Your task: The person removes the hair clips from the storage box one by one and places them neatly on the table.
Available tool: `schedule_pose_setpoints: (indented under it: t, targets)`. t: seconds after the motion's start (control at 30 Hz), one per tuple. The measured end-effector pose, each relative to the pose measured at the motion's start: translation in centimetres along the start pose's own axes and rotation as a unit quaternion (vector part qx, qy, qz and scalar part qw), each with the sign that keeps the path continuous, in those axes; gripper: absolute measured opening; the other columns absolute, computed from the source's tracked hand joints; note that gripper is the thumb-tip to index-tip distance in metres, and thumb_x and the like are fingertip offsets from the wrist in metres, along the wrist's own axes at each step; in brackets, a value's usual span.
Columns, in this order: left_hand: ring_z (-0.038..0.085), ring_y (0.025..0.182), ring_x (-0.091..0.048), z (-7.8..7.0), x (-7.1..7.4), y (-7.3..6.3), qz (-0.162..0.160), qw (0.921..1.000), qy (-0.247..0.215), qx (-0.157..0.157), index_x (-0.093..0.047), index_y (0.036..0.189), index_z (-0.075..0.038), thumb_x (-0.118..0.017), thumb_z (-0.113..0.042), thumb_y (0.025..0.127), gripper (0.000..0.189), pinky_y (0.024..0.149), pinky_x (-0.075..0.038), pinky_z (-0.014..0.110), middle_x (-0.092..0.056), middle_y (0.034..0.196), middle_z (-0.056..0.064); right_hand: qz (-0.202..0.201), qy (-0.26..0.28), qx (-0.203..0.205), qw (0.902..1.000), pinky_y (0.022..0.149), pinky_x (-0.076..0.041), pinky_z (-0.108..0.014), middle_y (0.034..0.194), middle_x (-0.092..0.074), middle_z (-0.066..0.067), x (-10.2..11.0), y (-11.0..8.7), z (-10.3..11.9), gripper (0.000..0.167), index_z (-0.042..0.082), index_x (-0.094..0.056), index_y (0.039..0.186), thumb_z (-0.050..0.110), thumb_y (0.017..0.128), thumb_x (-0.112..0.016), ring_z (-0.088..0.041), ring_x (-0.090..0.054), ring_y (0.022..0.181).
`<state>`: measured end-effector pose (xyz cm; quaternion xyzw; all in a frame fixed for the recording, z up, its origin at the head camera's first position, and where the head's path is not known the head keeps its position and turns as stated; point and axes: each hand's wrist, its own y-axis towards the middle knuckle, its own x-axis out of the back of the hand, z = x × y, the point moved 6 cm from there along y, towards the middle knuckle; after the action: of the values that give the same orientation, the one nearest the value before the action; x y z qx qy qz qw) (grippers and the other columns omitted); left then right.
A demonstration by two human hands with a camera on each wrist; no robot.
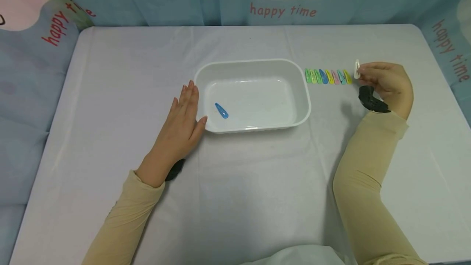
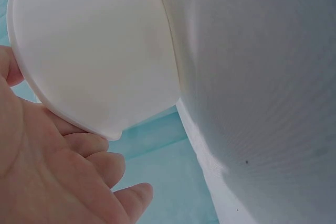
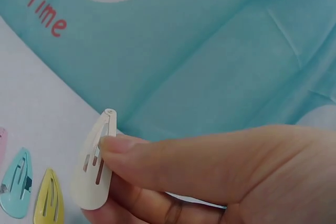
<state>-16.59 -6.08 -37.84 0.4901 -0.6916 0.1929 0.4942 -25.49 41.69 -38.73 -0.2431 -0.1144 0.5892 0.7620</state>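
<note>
Between thumb and fingers my right hand (image 1: 390, 81) pinches a white snap hair clip (image 3: 93, 174), held upright at the right end of a row of hair clips (image 1: 328, 77). That row has green, blue, yellow, pink and turquoise clips lying side by side. My left hand (image 1: 179, 122) rests with straight fingers against the left rim of a white rectangular basin (image 1: 254, 129). In the left wrist view its fingers touch the basin's outer edge. A single blue hair clip (image 1: 221, 110) lies inside the basin, toward its left end.
A white cloth covers the table (image 1: 257, 199). Blue fabric with printed lettering (image 1: 283, 10) hangs behind the far edge and along both sides. The row of clips starts close to the basin's right rim.
</note>
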Motion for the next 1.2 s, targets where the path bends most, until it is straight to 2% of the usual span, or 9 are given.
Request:
schedule_pose_setpoints:
  t: [0.13, 0.23, 0.4, 0.6, 0.93, 1.07, 1.2]
  targets:
    - [0.033, 0.143, -0.007, 0.0, 0.0, 0.0, -0.002, 1.0000, 0.000, 0.000, -0.008, 0.149, 0.006, -0.043, -0.021, 0.099, 0.067, 0.109, -0.013, 0.057, -0.004, 0.156, 0.018, -0.009, -0.016, -0.006, 0.9998, 0.060, -0.053, -0.023, 0.074, -0.068, -0.004, 0.2, 0.1, -0.1, 0.007, 0.003, -0.074, 0.077, -0.001, 0.081, -0.070, -0.015, -0.063, 0.062]
    - [0.032, 0.143, -0.007, 0.0, 0.0, -0.1, -0.003, 1.0000, -0.002, -0.001, -0.008, 0.148, 0.006, -0.043, -0.022, 0.099, 0.067, 0.109, -0.012, 0.057, -0.004, 0.156, 0.018, -0.013, -0.052, -0.005, 0.9986, 0.058, -0.051, -0.021, 0.072, -0.067, -0.003, 0.3, 0.3, -0.2, 0.012, 0.006, -0.075, 0.074, 0.001, 0.083, -0.068, -0.013, -0.063, 0.063]
    - [0.031, 0.143, -0.005, -0.1, 0.0, -0.1, -0.004, 1.0000, -0.003, -0.001, -0.008, 0.148, 0.006, -0.043, -0.022, 0.099, 0.067, 0.109, -0.012, 0.057, -0.004, 0.156, 0.019, -0.030, -0.121, 0.002, 0.9922, 0.057, -0.050, -0.019, 0.073, -0.067, 0.003, 0.6, 0.6, -0.3, 0.017, 0.011, -0.074, 0.072, 0.004, 0.086, -0.066, -0.010, -0.063, 0.065]
    - [0.033, 0.143, -0.007, -0.1, 0.0, -0.1, -0.004, 1.0000, -0.002, -0.002, -0.008, 0.148, 0.006, -0.043, -0.022, 0.099, 0.067, 0.109, -0.012, 0.057, -0.004, 0.156, 0.019, -0.055, -0.165, 0.002, 0.9847, 0.056, -0.049, -0.019, 0.072, -0.066, 0.006, 0.9, 0.9, -0.3, 0.015, 0.015, -0.074, 0.071, 0.010, 0.084, -0.070, -0.008, -0.062, 0.065]
    - [0.033, 0.143, -0.007, -0.1, 0.0, 0.1, 0.001, 1.0000, -0.006, -0.001, -0.008, 0.148, 0.007, -0.043, -0.021, 0.099, 0.066, 0.110, -0.012, 0.056, -0.003, 0.156, 0.019, -0.082, -0.195, 0.002, 0.9773, 0.054, -0.046, -0.018, 0.067, -0.066, 0.009, 1.1, 1.1, -0.4, 0.017, 0.019, -0.073, 0.066, 0.014, 0.082, -0.074, -0.006, -0.061, 0.061]
    - [0.033, 0.143, -0.006, -0.1, 0.0, 0.1, 0.002, 1.0000, -0.004, -0.001, -0.008, 0.148, 0.006, -0.042, -0.021, 0.099, 0.066, 0.109, -0.012, 0.056, -0.003, 0.156, 0.018, -0.083, -0.183, 0.000, 0.9796, 0.054, -0.047, -0.018, 0.066, -0.066, 0.007, 1.1, 1.2, -0.4, 0.016, 0.017, -0.074, 0.066, 0.011, 0.081, -0.074, -0.006, -0.061, 0.060]
    - [0.032, 0.143, -0.006, -0.1, 0.0, 0.0, 0.001, 1.0000, -0.002, 0.000, -0.008, 0.148, 0.006, -0.042, -0.023, 0.099, 0.067, 0.110, -0.012, 0.056, -0.003, 0.156, 0.018, -0.099, -0.189, -0.001, 0.9770, 0.053, -0.047, -0.017, 0.064, -0.064, 0.007, 1.0, 1.2, -0.3, 0.017, 0.015, -0.074, 0.066, 0.008, 0.081, -0.074, -0.007, -0.059, 0.058]
